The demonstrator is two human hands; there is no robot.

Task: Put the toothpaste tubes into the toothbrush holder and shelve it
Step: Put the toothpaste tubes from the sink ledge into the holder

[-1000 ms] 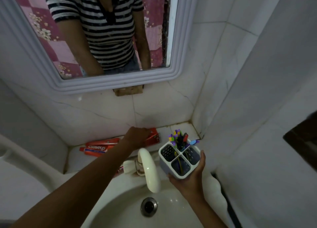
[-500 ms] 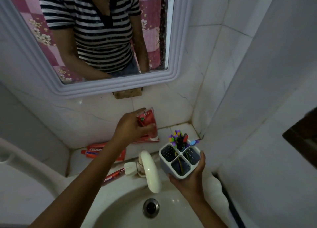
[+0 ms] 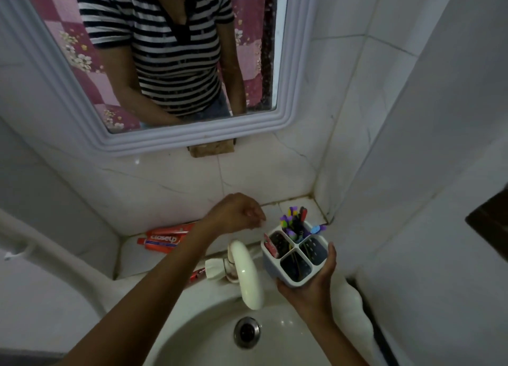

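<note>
The right hand (image 3: 310, 283) cups the white four-compartment plastic toothbrush holder (image 3: 295, 251) from beneath and its near-right side, above the right rim of the white ceramic basin (image 3: 192, 335). The left hand (image 3: 236, 214), loosely curled and holding nothing, hovers just left of the holder, over the white curved tap (image 3: 246, 275). One red toothpaste tube (image 3: 270, 245) stands tilted in the holder's left compartment; the far compartment is packed with purple, red and blue toothbrushes (image 3: 295, 222), and the other two look nearly empty, perhaps with thin sticks. Two more red toothpaste tubes (image 3: 165, 237) lie flat on the tiled ledge (image 3: 286, 208) to the left, and a red tube end (image 3: 198, 275) peeks from behind the left forearm. The tubes are probably light, soft and slightly slick; pinching near the stiff cap or shoulder should give control. The holder seems rigid but top-heavy, so a wrap around its body suits it.
</note>
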